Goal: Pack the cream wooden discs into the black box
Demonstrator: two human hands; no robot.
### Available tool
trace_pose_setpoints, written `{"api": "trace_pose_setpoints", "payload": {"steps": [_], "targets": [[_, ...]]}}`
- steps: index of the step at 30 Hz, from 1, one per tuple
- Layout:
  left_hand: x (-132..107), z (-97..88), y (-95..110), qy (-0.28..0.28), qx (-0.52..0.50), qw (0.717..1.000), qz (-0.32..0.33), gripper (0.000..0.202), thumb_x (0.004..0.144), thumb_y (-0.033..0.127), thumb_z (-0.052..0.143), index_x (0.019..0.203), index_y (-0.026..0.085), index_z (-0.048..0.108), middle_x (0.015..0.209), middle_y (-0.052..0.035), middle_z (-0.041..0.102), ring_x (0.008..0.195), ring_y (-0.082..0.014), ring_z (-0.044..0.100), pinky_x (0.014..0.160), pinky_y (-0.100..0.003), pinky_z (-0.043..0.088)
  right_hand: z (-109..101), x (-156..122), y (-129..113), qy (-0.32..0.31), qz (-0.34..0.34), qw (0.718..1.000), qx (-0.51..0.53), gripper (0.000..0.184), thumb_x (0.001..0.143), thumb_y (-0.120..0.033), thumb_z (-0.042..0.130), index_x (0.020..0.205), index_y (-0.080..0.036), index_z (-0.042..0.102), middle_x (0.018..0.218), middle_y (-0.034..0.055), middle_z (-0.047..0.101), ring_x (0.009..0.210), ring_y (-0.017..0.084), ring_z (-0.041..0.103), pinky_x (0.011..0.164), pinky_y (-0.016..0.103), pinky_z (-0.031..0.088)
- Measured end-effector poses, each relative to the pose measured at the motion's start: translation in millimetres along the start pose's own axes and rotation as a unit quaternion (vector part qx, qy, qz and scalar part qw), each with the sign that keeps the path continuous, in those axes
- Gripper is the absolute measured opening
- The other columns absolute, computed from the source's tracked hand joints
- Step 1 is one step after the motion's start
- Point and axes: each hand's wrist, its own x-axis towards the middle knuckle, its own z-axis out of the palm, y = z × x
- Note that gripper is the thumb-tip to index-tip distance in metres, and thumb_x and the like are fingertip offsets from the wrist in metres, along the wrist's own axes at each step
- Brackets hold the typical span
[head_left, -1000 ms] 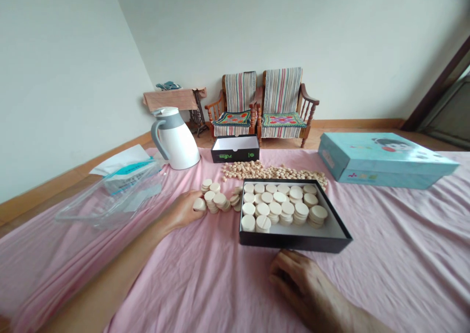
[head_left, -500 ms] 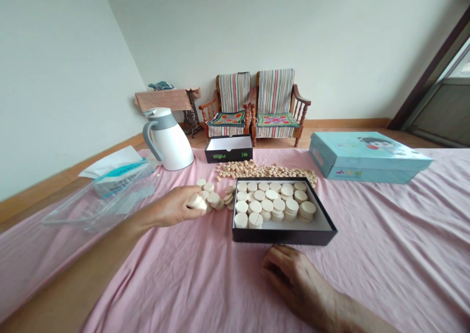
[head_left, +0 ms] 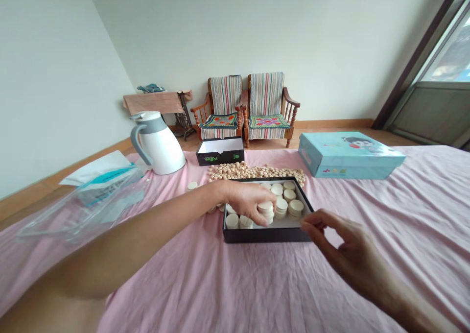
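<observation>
My left hand (head_left: 248,202) reaches over the black box (head_left: 268,235) and grips a small stack of pale wooden discs (head_left: 266,209) above the discs lying inside it. More stacked discs (head_left: 289,202) fill the box's far right part. My right hand (head_left: 340,245) hovers at the box's front right corner, fingers curled and apart, holding nothing. A few loose discs (head_left: 192,186) remain on the pink cloth left of the box, mostly hidden by my left forearm.
Behind the box lie a band of small wooden beads (head_left: 253,171), a small black box (head_left: 220,152), a white jug (head_left: 156,143) and a light blue box (head_left: 348,154). A clear plastic tray (head_left: 84,205) sits at left. Two striped armchairs (head_left: 246,107) stand by the wall.
My left hand lifted discs from the pile left of the box and carried them rightward over the box. My right hand rose from the cloth to the box's front right corner.
</observation>
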Motion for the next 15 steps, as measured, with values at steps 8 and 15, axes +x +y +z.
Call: {"api": "trace_pose_setpoints", "payload": {"steps": [8, 15], "targets": [[7.7, -10.8, 3.4, -0.054, -0.008, 0.998, 0.02, 0.026, 0.068, 0.014, 0.066, 0.093, 0.02, 0.063, 0.09, -0.0013, 0.063, 0.085, -0.0183, 0.057, 0.077, -0.025, 0.044, -15.7, 0.9, 24.1, 0.011, 0.073, 0.997, -0.031, 0.019, 0.088, -0.038, 0.052, 0.083, -0.021, 0.059, 0.071, -0.0007, 0.061, 0.067, 0.013, 0.058, 0.061, 0.023, 0.044], [5.5, -0.1, -8.4, -0.029, -0.008, 0.998, 0.047, 0.026, 0.067, 0.013, 0.067, 0.091, 0.021, 0.062, 0.089, -0.001, 0.063, 0.084, -0.0182, 0.057, 0.076, -0.025, 0.045, -9.9, 1.0, 35.7, -0.01, 0.089, 0.995, -0.047, 0.019, 0.087, -0.039, 0.053, 0.084, -0.022, 0.06, 0.073, 0.0001, 0.062, 0.068, 0.014, 0.058, 0.061, 0.023, 0.045]]}}
